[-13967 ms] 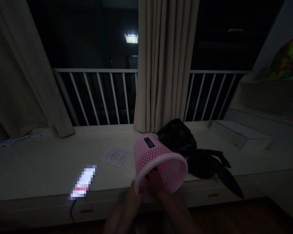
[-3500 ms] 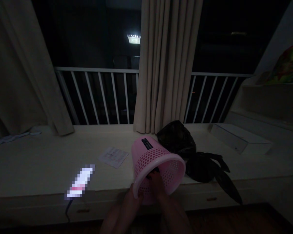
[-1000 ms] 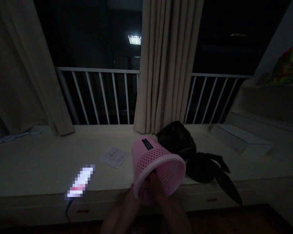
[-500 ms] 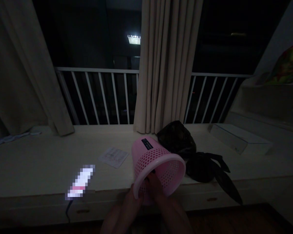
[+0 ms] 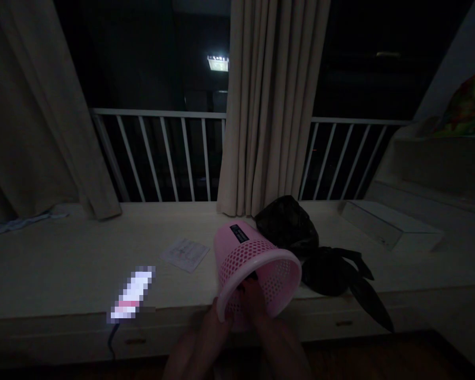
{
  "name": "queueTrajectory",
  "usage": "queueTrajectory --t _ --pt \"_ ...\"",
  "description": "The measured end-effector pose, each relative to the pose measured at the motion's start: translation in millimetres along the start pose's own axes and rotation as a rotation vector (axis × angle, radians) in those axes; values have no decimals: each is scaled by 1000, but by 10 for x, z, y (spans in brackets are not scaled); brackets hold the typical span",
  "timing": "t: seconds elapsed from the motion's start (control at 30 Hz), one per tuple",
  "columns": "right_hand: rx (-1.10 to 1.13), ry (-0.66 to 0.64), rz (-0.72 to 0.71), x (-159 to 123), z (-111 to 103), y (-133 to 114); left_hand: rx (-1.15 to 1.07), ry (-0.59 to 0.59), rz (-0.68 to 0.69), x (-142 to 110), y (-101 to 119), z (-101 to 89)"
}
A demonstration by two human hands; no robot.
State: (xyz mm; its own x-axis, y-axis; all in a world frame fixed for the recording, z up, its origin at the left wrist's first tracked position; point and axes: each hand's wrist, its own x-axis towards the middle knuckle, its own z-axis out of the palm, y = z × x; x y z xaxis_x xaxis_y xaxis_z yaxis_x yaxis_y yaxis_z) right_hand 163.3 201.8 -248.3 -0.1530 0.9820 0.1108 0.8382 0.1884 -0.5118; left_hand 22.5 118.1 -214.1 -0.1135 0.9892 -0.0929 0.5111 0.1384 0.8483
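A pink plastic wastebasket with a perforated band lies tilted at the edge of the pale ledge, its mouth toward me. My left hand is closed on the near left of its rim. My right hand reaches inside the basket, its fingers bent around something black that is too dark to name. Right of the basket lies a knotted black plastic bag, its loose ends hanging over the ledge edge. Another dark plastic bag rests behind it.
A sheet of paper lies on the ledge, left of the basket. A bright pixelated object with a cable is at the front left. Curtains and a white railing stand behind. A flat box sits at the right.
My right hand has shifted slightly inside the wastebasket, and more of the black thing shows above its fingers. The basket and my left hand stay in place.
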Motion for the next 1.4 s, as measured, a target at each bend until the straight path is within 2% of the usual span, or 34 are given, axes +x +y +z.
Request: queueTrajectory --t 0.27,0.57,0.83,1.13,1.4 --pt "-41 23 -22 -29 -4 -34 59 -35 -37 -29 75 -44" --pt "51 -4 -33 -55 23 -41 47 -3 -38 -29 81 -41" --pt "-9 -41 -87 -53 30 -53 49 -5 -66 -67 173 -71" --pt "-56 -101 -93 -57 -15 -88 43 -9 -29 -21 47 -32" --pt "5 -100 -51 -91 -44 -98 32 16 -16 -34 92 -39"
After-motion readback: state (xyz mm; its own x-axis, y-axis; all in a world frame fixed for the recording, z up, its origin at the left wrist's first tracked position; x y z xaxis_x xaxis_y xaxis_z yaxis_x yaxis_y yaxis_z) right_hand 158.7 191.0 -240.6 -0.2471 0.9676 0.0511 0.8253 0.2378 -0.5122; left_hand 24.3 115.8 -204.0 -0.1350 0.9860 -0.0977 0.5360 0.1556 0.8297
